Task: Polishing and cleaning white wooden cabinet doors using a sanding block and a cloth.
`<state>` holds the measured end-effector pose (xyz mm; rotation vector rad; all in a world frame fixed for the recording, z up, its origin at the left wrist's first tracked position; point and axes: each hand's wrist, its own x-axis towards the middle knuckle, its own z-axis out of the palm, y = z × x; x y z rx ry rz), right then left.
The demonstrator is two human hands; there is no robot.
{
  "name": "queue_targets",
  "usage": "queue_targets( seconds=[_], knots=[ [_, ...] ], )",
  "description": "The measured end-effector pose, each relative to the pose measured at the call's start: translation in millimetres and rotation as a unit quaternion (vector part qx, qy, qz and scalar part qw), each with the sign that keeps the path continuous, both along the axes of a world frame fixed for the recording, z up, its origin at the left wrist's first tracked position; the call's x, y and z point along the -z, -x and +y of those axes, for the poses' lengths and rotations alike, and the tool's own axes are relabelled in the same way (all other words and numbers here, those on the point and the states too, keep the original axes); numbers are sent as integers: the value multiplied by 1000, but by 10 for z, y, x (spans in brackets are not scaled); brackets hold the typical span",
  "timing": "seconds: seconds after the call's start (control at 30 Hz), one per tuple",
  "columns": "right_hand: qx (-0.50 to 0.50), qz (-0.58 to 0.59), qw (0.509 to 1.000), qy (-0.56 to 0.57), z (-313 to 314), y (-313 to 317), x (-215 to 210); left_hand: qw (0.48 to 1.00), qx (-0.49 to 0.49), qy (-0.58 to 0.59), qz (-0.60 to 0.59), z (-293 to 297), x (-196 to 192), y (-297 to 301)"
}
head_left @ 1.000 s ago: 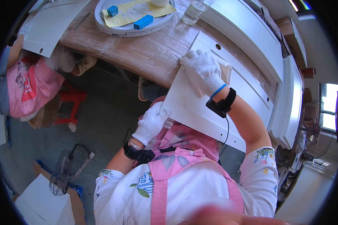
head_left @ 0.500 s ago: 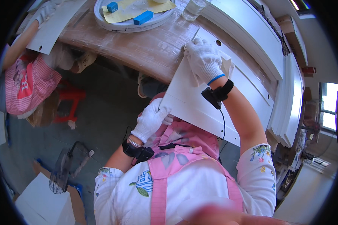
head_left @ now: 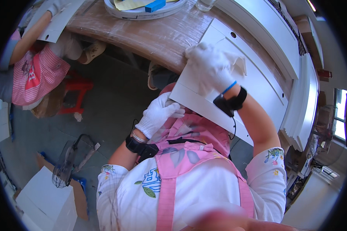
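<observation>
A flat white panel (head_left: 254,82) with small round holes lies on the table and juts over its near edge. My left hand (head_left: 159,114), in a white knit glove, is closed on the panel's near left corner; some fingertips are hidden at the edge. On the panel's upper face, my gloved right hand (head_left: 210,63) presses a white cloth (head_left: 240,66), which bunches out beside the fingers. That hand is slightly smeared by motion, and its fingers are curled over the cloth.
The wrapped brown table (head_left: 142,42) holds a round white tray (head_left: 142,14) with a blue block (head_left: 155,5) and a glass (head_left: 205,4). Stacked white panels (head_left: 302,104) stand at right. Another person's gloved hand (head_left: 58,7) rests on a panel at far left. A fan (head_left: 67,165) stands lower left.
My right hand has slid the cloth nearer to me across the panel. My left hand keeps its place at the corner. The whole view has shifted slightly.
</observation>
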<state>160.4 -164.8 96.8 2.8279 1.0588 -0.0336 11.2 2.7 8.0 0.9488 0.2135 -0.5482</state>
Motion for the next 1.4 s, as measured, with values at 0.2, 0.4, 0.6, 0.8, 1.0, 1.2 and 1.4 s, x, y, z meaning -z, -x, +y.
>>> queue_targets(
  seconds=[0.2, 0.4, 0.6, 0.8, 1.0, 1.2, 1.4],
  knots=[
    [-118, 107, 968, -193, 82, 454, 85, 1000, -16, -25, 9, -41, -61, -37],
    [-83, 69, 986, -125, 209, 508, 107, 996, -34, -76, -19, -57, -97, -42],
    [-73, 52, 978, -190, 103, 283, 115, 999, -42, -2, 24, -47, -67, -36],
    [-134, 126, 967, -173, 228, 751, 123, 950, 68, -304, -33, -24, -332, -141],
    [-169, 151, 964, -138, -209, 906, 83, 999, -35, -5, -40, 25, 110, -21],
    [28, 222, 953, -206, 246, 867, 8, 987, 32, -152, -40, 77, -46, -47],
    [-66, 215, 953, -201, -40, 955, 82, 999, -5, -28, -37, 54, -54, -71]
  ],
)
